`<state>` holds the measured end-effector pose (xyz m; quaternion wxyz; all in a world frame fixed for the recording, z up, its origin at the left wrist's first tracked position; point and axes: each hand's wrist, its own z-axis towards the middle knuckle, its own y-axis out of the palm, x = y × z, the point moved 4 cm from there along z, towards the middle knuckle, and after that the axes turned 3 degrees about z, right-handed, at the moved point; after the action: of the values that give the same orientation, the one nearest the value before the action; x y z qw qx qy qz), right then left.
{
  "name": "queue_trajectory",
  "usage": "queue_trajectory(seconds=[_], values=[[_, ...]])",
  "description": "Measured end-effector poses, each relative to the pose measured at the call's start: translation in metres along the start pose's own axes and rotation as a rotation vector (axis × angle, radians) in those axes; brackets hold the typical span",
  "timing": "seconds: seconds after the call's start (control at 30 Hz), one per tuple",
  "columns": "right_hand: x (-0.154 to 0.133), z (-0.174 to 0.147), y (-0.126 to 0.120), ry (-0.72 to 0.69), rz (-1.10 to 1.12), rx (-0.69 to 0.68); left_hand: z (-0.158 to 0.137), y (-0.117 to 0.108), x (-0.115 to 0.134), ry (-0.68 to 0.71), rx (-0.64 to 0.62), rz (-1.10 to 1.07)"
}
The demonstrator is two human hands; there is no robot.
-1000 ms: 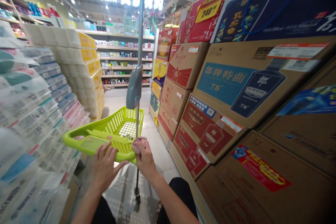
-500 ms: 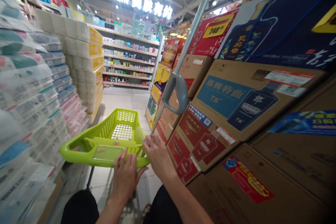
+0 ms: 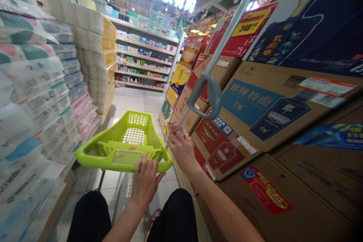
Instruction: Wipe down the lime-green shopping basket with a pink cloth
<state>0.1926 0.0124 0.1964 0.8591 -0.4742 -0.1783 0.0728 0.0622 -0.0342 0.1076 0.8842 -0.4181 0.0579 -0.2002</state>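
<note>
My left hand (image 3: 145, 177) lies over the near handle of the lime-green shopping cart (image 3: 124, 164), its fingers draped across the bar and its thumb out to the right. To the right of the cart's corner, my right hand (image 3: 181, 146) is closed around the lower part of a slanting metal pole (image 3: 235, 20). A pinkish blur shows at its fingertips, too smeared to name. Higher on that pole sits a grey loop-shaped grip (image 3: 214, 94), in front of the stacked cartons. The cart's basket has perforated walls, and its visible floor shows nothing lying on it.
Stacked liquor cartons (image 3: 252, 100) rise close on my right. Wrapped tissue packs (image 3: 42, 90) and white paper rolls (image 3: 87, 45) are piled along the left. A tiled aisle (image 3: 130, 102) leads to shelves of small boxed goods (image 3: 144, 51) at the back.
The cart, both hands and the pole have shifted right in view. The view has moved a little further up the aisle. Both hands keep their places.
</note>
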Motion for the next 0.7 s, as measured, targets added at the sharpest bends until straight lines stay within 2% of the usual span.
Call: queue_trajectory(seconds=[0.07, 0.13, 0.27, 0.33, 0.47, 0.53, 0.6, 0.7], values=[[0.008, 0.004, -0.014, 0.090, -0.096, 0.067, 0.000, 0.002, 0.000, 0.004, -0.008, -0.003], [0.006, 0.004, -0.016, 0.145, -0.188, 0.098, 0.000, 0.002, 0.000, 0.007, -0.008, -0.010], [-0.010, 0.000, 0.005, 0.012, -0.222, -0.047, 0.000, 0.002, -0.001, 0.016, 0.009, -0.026], [-0.007, 0.002, 0.001, 0.009, -0.210, -0.054, 0.000, 0.002, -0.002, 0.018, 0.007, -0.034], [0.015, 0.018, -0.042, 0.189, -0.224, 0.185, 0.000, 0.004, -0.002, 0.005, -0.019, -0.048], [0.017, 0.022, -0.050, 0.245, -0.253, 0.251, 0.000, 0.004, -0.002, -0.002, -0.019, -0.047], [0.009, 0.020, -0.038, 0.226, -0.283, 0.205, 0.001, 0.005, -0.002, 0.009, -0.010, -0.044], [-0.008, 0.006, -0.002, 0.140, -0.271, 0.022, 0.001, 0.007, -0.001, 0.030, 0.000, -0.048]])
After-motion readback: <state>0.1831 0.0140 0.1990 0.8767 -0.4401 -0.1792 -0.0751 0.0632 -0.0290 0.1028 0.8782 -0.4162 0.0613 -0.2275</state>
